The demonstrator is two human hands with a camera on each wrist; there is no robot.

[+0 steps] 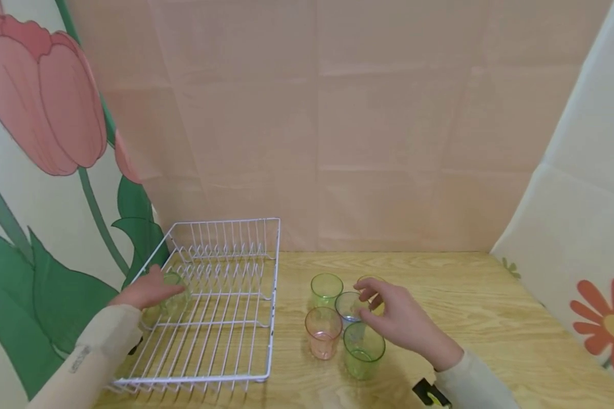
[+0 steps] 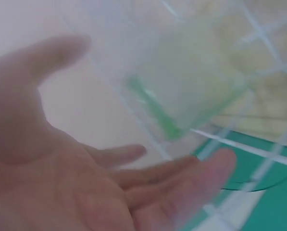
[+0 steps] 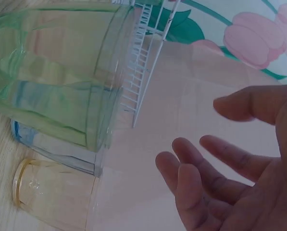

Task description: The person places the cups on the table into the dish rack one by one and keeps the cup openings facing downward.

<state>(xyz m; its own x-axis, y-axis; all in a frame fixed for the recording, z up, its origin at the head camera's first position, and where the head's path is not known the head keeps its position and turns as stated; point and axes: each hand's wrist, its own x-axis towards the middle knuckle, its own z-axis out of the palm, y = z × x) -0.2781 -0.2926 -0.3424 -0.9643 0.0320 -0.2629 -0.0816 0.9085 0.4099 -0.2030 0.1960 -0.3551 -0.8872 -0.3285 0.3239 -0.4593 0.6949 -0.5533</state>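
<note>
At the left side of a white wire dish rack (image 1: 268, 341), a pale green glass (image 1: 175, 305) stands inside it. My left hand (image 1: 150, 288) is beside that glass; in the left wrist view its fingers are spread and the blurred glass (image 2: 181, 91) is apart from the palm. Over the group of tumblers on the table, my right hand (image 1: 401, 318) hovers with loosely bent fingers and holds nothing. Below and around it are a pink glass (image 1: 323, 336), a dark-rimmed green glass (image 1: 364, 358), a bluish glass (image 1: 349, 309), a lighter green glass (image 1: 327, 291) and a yellow glass (image 3: 56, 190), partly hidden in the head view.
The wood-grain table (image 1: 440, 272) carries both rack and glasses. Behind it hangs a plain pinkish cloth (image 1: 389, 142). Flower-printed sheets border the left (image 1: 46, 113) and right (image 1: 593, 227) sides. The rack's raised wire rim runs between the two hands.
</note>
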